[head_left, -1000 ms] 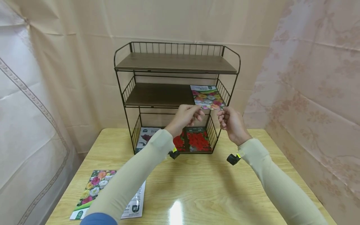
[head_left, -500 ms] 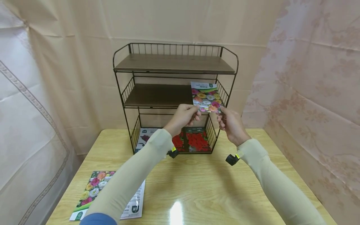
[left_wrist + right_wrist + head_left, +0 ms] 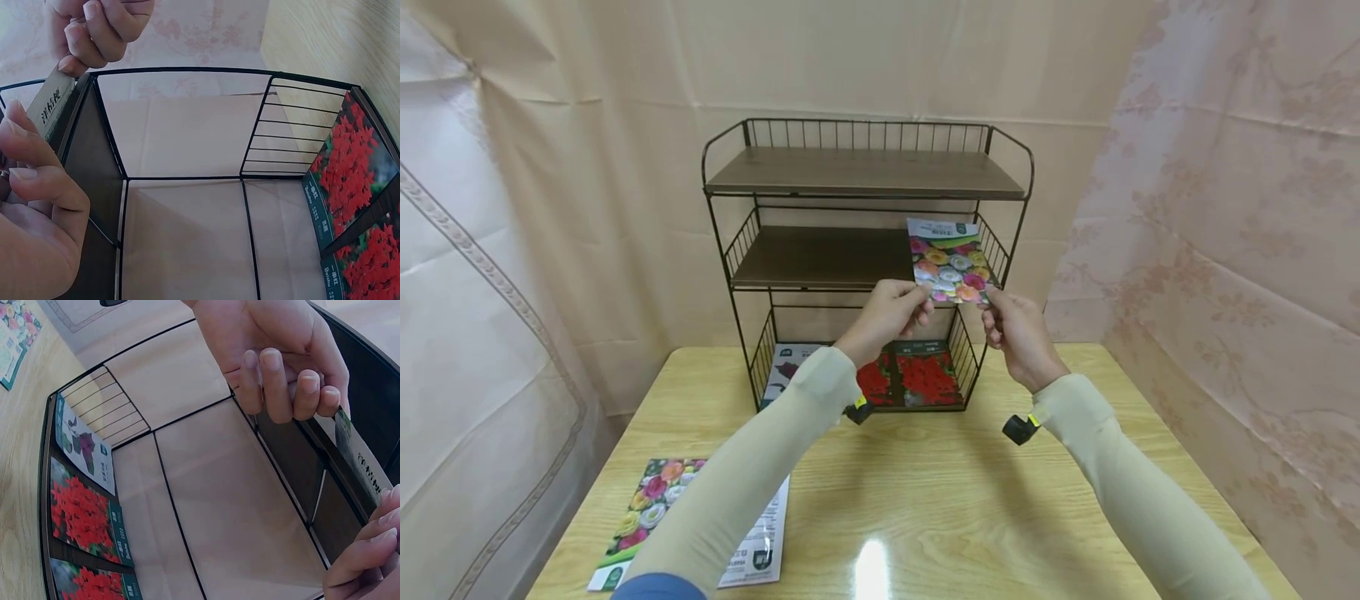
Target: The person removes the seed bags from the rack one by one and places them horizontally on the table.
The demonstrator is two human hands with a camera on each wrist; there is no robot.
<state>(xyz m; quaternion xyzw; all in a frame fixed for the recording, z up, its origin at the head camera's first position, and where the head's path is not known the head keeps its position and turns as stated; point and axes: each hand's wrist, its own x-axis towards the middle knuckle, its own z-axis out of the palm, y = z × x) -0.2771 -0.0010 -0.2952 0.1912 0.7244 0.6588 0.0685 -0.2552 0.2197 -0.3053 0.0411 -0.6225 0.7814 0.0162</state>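
Observation:
A seed packet (image 3: pixel 951 262) printed with colourful flowers lies tilted over the right end of the rack's middle shelf (image 3: pixel 827 254). My left hand (image 3: pixel 887 315) pinches its front left corner between thumb and fingers. At the front right corner, my right hand (image 3: pixel 1021 337) pinches it the same way. Seen from the left wrist, the packet (image 3: pixel 53 103) shows almost edge-on between the two hands, against the dark shelf. From the right wrist, a strip of the packet (image 3: pixel 361 456) with printed characters shows, and my right hand (image 3: pixel 372 556) is partly cut off.
The bottom tier holds red-flower packets (image 3: pixel 928 375) and a pale packet with a dark purple flower (image 3: pixel 787 367). Bare wood shows on the top shelf (image 3: pixel 865 171). On the table (image 3: pixel 955 500), a rose packet (image 3: pixel 643 517) and a text-covered packet (image 3: pixel 762 542) lie partly under my left forearm.
The packet's front edge has come slightly lower and nearer to me, and more of its face shows. Both hands stay at its front corners, almost in place. The view has tilted slightly.

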